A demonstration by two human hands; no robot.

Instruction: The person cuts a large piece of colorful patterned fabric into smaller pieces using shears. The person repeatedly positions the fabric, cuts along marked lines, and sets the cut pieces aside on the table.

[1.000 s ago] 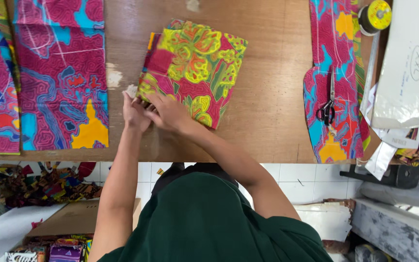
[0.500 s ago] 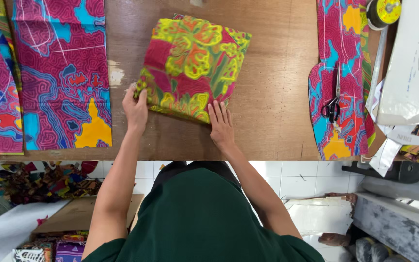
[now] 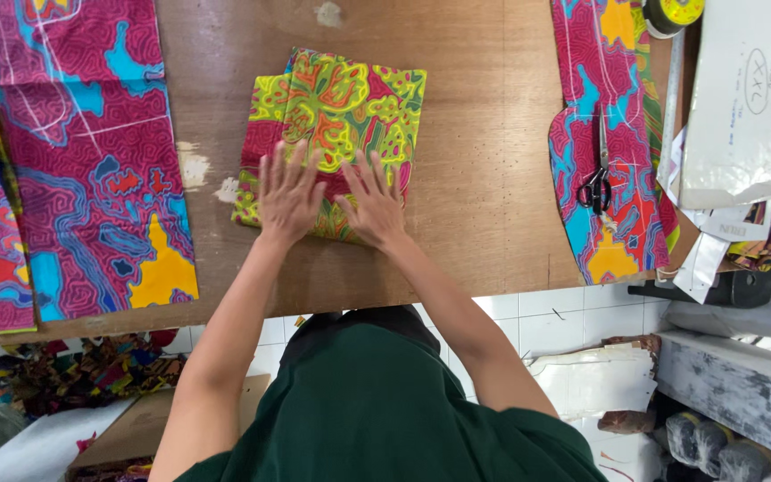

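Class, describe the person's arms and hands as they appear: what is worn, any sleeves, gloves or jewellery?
Both arms are bare from the shoulders' short dark green sleeves down. The left hand and right hand wear no gloves, and no rings, watch or bracelets are visible. The top is a plain dark green shirt.
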